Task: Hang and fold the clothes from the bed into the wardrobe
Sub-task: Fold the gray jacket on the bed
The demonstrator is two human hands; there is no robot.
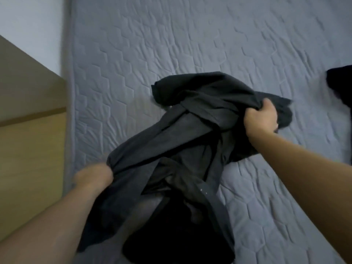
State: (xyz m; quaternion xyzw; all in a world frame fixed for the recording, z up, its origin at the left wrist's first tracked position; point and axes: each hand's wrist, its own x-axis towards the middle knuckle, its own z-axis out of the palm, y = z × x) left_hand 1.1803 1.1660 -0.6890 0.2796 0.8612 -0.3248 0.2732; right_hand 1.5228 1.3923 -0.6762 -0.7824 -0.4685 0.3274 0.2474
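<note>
A dark grey button shirt hangs crumpled above the quilted grey mattress. My left hand, blurred, grips one edge of the shirt low on the left. My right hand clutches a bunch of its fabric higher on the right. The shirt's lower part droops toward me, and one sleeve lies bunched on the mattress behind.
Another black garment lies on the mattress at the right edge of view. A wooden piece of furniture stands close against the mattress's left side, with a white wall behind it.
</note>
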